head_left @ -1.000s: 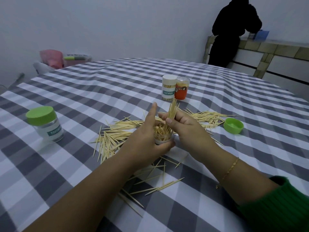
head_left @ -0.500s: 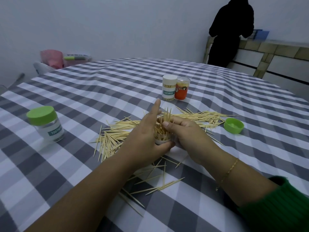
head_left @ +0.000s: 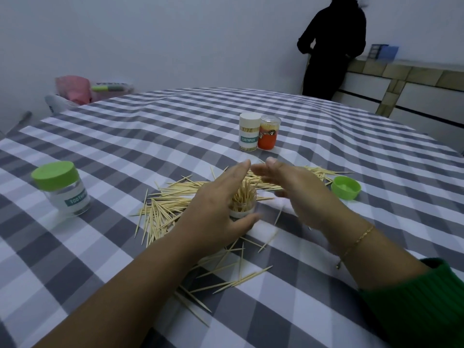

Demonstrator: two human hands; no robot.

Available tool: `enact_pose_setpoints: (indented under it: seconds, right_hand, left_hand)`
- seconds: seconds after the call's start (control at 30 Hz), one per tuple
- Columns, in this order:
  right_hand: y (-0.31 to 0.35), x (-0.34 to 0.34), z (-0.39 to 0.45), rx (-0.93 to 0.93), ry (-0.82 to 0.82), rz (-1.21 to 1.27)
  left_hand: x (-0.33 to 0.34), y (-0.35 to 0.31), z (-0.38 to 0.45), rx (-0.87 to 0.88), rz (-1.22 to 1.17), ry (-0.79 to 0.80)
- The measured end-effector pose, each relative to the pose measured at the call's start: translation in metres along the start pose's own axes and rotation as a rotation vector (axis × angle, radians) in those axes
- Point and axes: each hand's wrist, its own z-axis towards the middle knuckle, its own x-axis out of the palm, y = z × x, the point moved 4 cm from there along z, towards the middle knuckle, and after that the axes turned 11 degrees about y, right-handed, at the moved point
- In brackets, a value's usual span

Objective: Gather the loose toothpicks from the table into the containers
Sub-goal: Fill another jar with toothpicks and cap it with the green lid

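- Toothpicks (head_left: 165, 204) lie loose on the checked tablecloth (head_left: 150, 136), in a heap to the left of the hands, a second spread (head_left: 319, 172) behind the right hand, and a scatter (head_left: 238, 275) nearer the camera between the forearms.
- A small clear jar (head_left: 243, 205) stands upright in the middle of them, open at the top and packed with upright toothpicks.
- The left hand (head_left: 216, 207) holds this jar, its thumb curled round the near side at the base and its fingers reaching up along the far side.
- The right hand (head_left: 293, 189) hovers just right of the jar with fingers straight and relaxed, holding nothing; it is blurred.
- A green lid (head_left: 346, 187) lies upturned to the right of the right hand.
- A jar with a green cap (head_left: 61, 188) stands well apart on the left.
- A white-capped jar (head_left: 249, 131) and an orange jar (head_left: 269, 133) stand side by side, touching, further back.
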Motion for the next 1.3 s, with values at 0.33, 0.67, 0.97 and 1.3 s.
enact_pose_setpoints:
  seconds: [0.33, 0.67, 0.97, 1.3]
  right_hand:
    - [-0.029, -0.057, -0.002, 0.402, 0.032, -0.702]
    - [-0.044, -0.055, 0.002, 0.506, 0.104, -0.842]
    - [-0.040, -0.069, 0.002, 0.404, -0.060, -0.807]
    - [-0.056, -0.074, 0.004, 0.526, -0.008, -1.012]
  left_hand:
    - [0.001, -0.002, 0.001, 0.107, 0.097, -0.121]
    - [0.003, 0.000, 0.000, 0.102, 0.044, -0.055]
    - [0.006, -0.002, 0.002, 0.165, 0.232, -0.086]
    - [0.006, 0.002, 0.002, 0.090, 0.092, -0.075]
